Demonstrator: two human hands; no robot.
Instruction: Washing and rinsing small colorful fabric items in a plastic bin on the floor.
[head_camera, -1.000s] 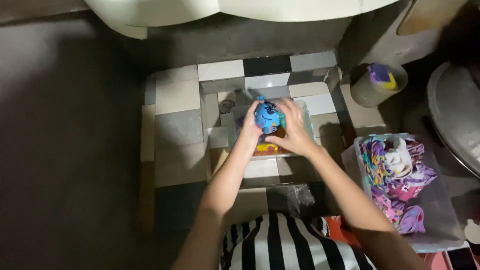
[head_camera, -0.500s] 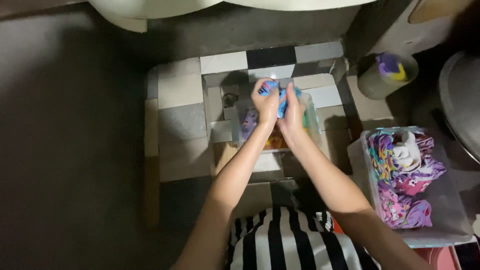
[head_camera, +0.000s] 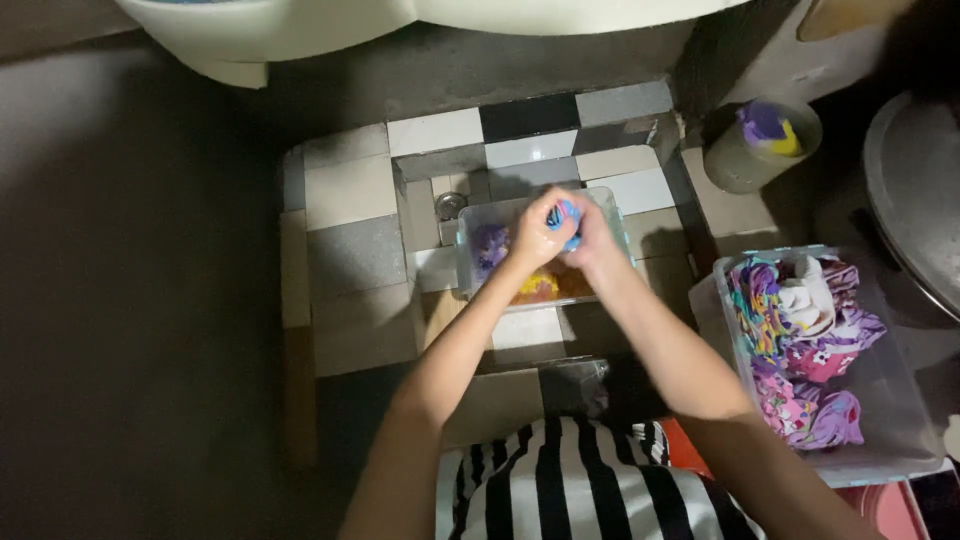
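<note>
Together, both hands close tightly around one small blue cloth (head_camera: 563, 213), which is squeezed into a wad between them. The left hand (head_camera: 538, 233) wraps it from one side and the right hand (head_camera: 590, 240) presses in from the other, so only a sliver of blue shows between the fingers. The wad is held just above a clear plastic tub (head_camera: 470, 235) that sits in a sunken, tiled wash basin (head_camera: 355, 255) on the floor. Inside the tub lie more wet pieces, a purple one toward its left end and yellow and orange ones near its front edge. A round drain (head_camera: 449, 205) shows just beyond the tub's far left corner. Well off to the right stands a second clear bin (head_camera: 890, 400) packed with pink, purple and white folded garments (head_camera: 800, 340). A grey cylindrical container (head_camera: 745, 160) with a purple and yellow lump on top stands beyond that bin.
</note>
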